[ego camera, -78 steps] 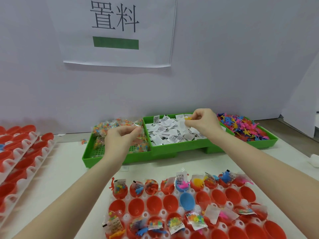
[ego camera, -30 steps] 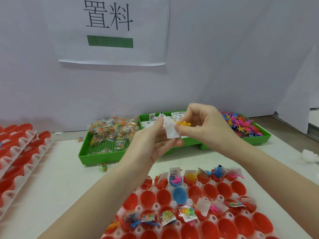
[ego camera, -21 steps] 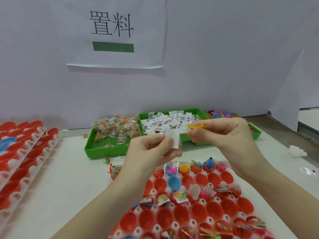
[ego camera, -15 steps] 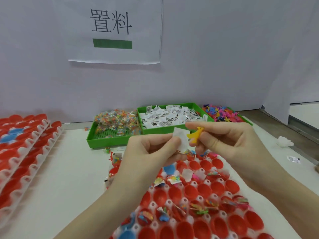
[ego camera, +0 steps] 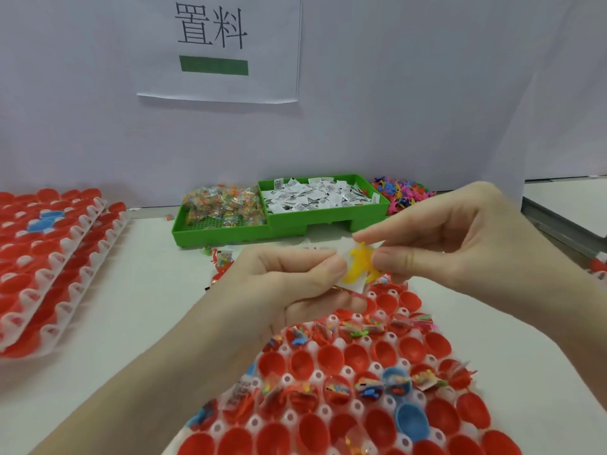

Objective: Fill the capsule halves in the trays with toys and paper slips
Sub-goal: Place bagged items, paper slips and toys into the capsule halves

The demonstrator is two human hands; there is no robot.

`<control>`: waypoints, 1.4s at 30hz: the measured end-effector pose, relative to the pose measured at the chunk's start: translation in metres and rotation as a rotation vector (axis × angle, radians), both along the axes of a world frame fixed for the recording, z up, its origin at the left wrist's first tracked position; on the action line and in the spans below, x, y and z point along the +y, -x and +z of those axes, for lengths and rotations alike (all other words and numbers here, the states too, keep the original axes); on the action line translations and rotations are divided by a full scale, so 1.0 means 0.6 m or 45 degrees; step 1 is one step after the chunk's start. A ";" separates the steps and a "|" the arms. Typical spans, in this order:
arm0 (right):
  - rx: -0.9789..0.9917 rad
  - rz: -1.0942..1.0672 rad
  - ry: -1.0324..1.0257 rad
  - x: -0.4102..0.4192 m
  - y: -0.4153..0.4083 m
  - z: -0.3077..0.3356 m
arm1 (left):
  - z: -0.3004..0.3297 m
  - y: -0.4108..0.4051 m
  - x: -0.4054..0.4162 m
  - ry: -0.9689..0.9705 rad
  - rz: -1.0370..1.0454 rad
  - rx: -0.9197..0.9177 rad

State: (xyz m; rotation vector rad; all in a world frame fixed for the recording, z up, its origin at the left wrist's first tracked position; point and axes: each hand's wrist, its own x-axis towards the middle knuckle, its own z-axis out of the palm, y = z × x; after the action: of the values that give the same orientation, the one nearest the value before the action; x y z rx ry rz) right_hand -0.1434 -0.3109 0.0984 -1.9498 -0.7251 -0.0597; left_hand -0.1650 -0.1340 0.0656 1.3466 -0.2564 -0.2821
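Left hand (ego camera: 289,280) pinching a white paper slip (ego camera: 356,284), right hand (ego camera: 440,244) pinching a small yellow plastic toy (ego camera: 359,266), are hovering over a white tray of red plastic capsule halves (ego camera: 331,359), several filled, many waiting.

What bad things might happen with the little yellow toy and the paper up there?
The right hand only pinches the yellow toy by its edge, above the capsule tray, so it may slip into a half already filled. The paper slip, pinched by the left hand, could flutter away. Neighbouring halves sit close, so aiming wrong seems easy.

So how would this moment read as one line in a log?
left hand: pinches paper slip | right hand: pinches yellow toy | over capsule tray
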 end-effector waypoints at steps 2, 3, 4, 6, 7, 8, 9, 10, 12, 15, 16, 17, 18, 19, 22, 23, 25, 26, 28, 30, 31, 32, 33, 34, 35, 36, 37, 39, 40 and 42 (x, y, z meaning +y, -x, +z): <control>-0.065 -0.002 0.099 -0.003 0.004 0.001 | -0.002 0.007 0.000 -0.077 0.010 -0.022; -0.112 -0.013 0.166 -0.003 0.006 0.003 | -0.002 0.009 -0.001 -0.117 0.026 -0.042; -0.154 -0.026 0.227 -0.003 0.009 0.005 | -0.003 0.012 -0.002 -0.149 0.039 -0.063; -0.216 -0.049 0.309 -0.003 0.013 0.007 | -0.004 0.017 -0.005 -0.198 0.048 -0.108; -0.231 -0.050 0.344 -0.002 0.016 0.006 | -0.006 0.020 -0.006 -0.225 0.049 -0.136; -0.240 -0.046 0.379 -0.001 0.018 0.002 | -0.011 0.023 -0.007 -0.261 0.051 -0.170; -0.242 -0.040 0.414 -0.001 0.021 -0.004 | -0.017 0.027 -0.009 -0.298 0.052 -0.198; -0.236 -0.033 0.443 -0.001 0.025 -0.013 | -0.026 0.032 -0.010 -0.346 0.051 -0.228; -0.215 -0.018 0.477 -0.002 0.034 -0.034 | -0.046 0.043 -0.015 -0.435 0.015 -0.283; -0.214 0.006 0.497 -0.004 0.050 -0.071 | -0.076 0.061 -0.024 -0.518 -0.010 -0.313; -0.213 0.004 0.501 -0.006 0.055 -0.083 | -0.086 0.065 -0.026 -0.550 -0.008 -0.325; -0.216 -0.003 0.501 -0.009 0.058 -0.092 | -0.094 0.069 -0.028 -0.590 -0.002 -0.338; -0.221 -0.010 0.495 -0.012 0.062 -0.100 | -0.100 0.074 -0.030 -0.629 0.008 -0.348; -0.231 -0.012 0.489 -0.017 0.066 -0.108 | -0.105 0.079 -0.033 -0.640 0.017 -0.343; -0.219 -0.031 0.446 -0.031 0.079 -0.127 | -0.117 0.087 -0.043 -0.674 0.058 -0.287; -0.173 -0.035 0.395 -0.036 0.085 -0.132 | -0.121 0.090 -0.047 -0.710 0.062 -0.277; -0.102 -0.024 0.293 -0.046 0.095 -0.143 | -0.128 0.093 -0.054 -0.771 0.045 -0.277; -0.092 -0.018 0.281 -0.050 0.099 -0.149 | -0.131 0.094 -0.057 -0.802 0.030 -0.283; -0.104 -0.006 0.315 -0.059 0.104 -0.158 | -0.135 0.095 -0.061 -0.846 -0.013 -0.303; -0.114 0.017 0.357 -0.065 0.108 -0.164 | -0.139 0.096 -0.064 -0.860 -0.051 -0.285; -0.107 0.037 0.370 -0.068 0.109 -0.166 | -0.142 0.096 -0.064 -0.874 -0.066 -0.264; -0.091 0.056 0.381 -0.070 0.110 -0.168 | -0.144 0.097 -0.063 -0.896 -0.075 -0.255; -0.068 0.069 0.394 -0.072 0.110 -0.169 | -0.147 0.098 -0.062 -0.945 -0.071 -0.282; -0.042 0.082 0.404 -0.074 0.108 -0.171 | -0.149 0.101 -0.061 -1.032 -0.044 -0.377; -0.022 0.092 0.417 -0.075 0.107 -0.172 | -0.150 0.105 -0.060 -1.154 -0.004 -0.522; -0.010 0.100 0.432 -0.076 0.105 -0.174 | -0.150 0.109 -0.059 -1.284 0.044 -0.685; -0.004 0.103 0.448 -0.077 0.104 -0.175 | -0.150 0.113 -0.058 -1.415 0.066 -0.809; -0.004 0.103 0.491 -0.076 0.104 -0.177 | -0.150 0.120 -0.060 -1.604 0.036 -0.904; -0.013 0.109 0.530 -0.075 0.104 -0.178 | -0.152 0.122 -0.063 -1.653 0.026 -0.923; -0.048 0.130 0.635 -0.072 0.104 -0.179 | -0.153 0.124 -0.067 -1.718 0.016 -0.918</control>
State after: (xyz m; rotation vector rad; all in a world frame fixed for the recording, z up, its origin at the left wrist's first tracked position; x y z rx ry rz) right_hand -0.2056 -0.3538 -0.0090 -2.3827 -0.9283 0.1627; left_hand -0.2394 -0.1742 -0.0263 2.7726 -0.7292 0.1184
